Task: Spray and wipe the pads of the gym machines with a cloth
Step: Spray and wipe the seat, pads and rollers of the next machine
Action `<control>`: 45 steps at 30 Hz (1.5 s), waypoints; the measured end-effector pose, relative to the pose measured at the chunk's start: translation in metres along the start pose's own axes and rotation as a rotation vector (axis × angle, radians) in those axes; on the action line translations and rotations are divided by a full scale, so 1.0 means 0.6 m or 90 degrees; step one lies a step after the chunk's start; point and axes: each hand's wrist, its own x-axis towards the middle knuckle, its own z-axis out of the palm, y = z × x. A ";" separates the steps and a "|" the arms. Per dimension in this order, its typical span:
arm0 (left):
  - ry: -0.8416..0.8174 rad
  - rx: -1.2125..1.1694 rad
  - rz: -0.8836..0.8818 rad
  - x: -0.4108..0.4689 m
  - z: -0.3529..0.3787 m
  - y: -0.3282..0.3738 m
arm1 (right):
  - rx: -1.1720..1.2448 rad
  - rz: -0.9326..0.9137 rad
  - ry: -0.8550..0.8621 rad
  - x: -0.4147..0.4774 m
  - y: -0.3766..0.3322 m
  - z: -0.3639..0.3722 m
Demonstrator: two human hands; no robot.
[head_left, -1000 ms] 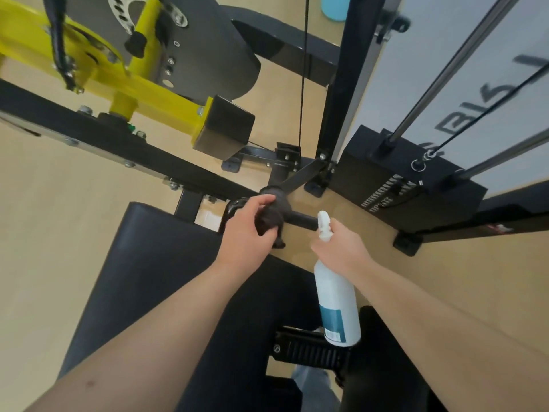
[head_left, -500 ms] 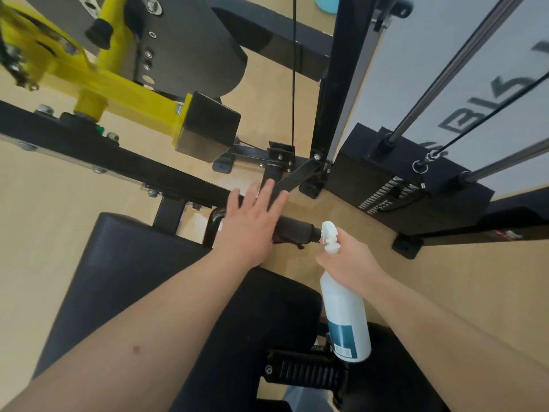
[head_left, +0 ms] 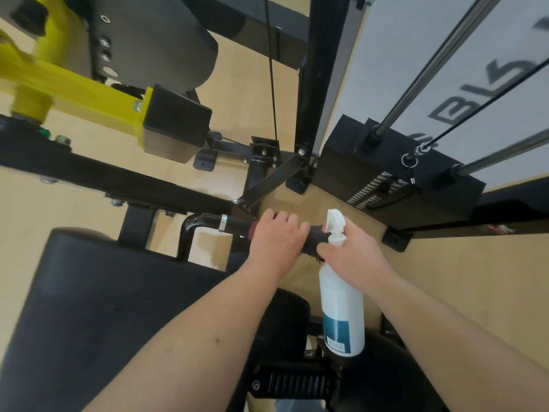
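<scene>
Left hand, spread flat a moment ago, now curls over the handle grip, likely wiping again; right hand grips the spray bottle.

White spray bottle, teal label; black seat pad; yellow machine arm; tan floor.

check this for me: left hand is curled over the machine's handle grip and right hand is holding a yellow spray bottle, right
Not quite. The head view shows the spray bottle is white with a teal label, not yellow. The rest holds: the left hand curls over the handle grip and the right hand holds the bottle.
</scene>
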 end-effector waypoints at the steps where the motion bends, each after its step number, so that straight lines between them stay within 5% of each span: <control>1: 0.015 -0.001 0.001 -0.002 0.001 -0.001 | 0.006 0.008 0.006 0.001 -0.001 -0.002; 5: 0.055 0.029 0.007 -0.043 0.000 -0.056 | -0.030 0.043 0.039 0.009 0.001 0.000; 9: 0.104 0.055 -0.103 -0.108 0.006 -0.119 | -0.017 0.011 0.018 -0.003 -0.005 0.013; 14: 0.155 0.034 -0.226 -0.106 0.041 -0.064 | -0.010 -0.003 0.000 -0.007 -0.017 0.024; 23: 0.118 0.008 -0.024 -0.039 0.081 0.045 | 0.060 0.002 0.045 -0.016 -0.016 -0.010; 30: 0.163 0.015 -0.139 -0.123 0.072 -0.084 | 0.055 0.014 0.035 -0.023 -0.021 0.002; 34: 0.143 -0.007 -0.198 -0.087 0.062 -0.036 | 0.077 0.011 0.029 -0.018 -0.027 0.014; 40: 0.108 -0.030 -0.075 -0.017 0.079 0.073 | 0.088 0.007 0.066 -0.007 -0.019 -0.005; 45: 0.119 -0.001 0.002 -0.042 0.071 0.017 | 0.063 -0.009 0.078 -0.013 -0.015 -0.016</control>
